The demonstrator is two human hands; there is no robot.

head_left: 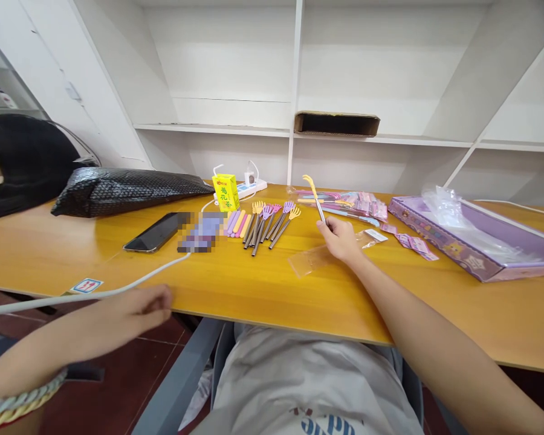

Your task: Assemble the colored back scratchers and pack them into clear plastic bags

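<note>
My right hand (341, 237) is closed on a thin metal stick with a yellow hand-shaped tip (313, 191), held upright over the wooden table (254, 284). An empty clear plastic sleeve (310, 260) lies just in front of that hand. To its left lies a row of several similar sticks (269, 222) with yellow and purple tips, beside pastel handles (236, 222). My left hand (136, 311) hovers at the table's front edge near a white cable (118, 289), fingers curled with nothing visible in them.
A black phone (156, 232) and a yellow drink carton (225, 192) stand at left, with a power strip (250, 186) behind. Packaged sticks (353, 204) and a purple box (476, 238) lie to the right. A black bag (122, 190) rests far left.
</note>
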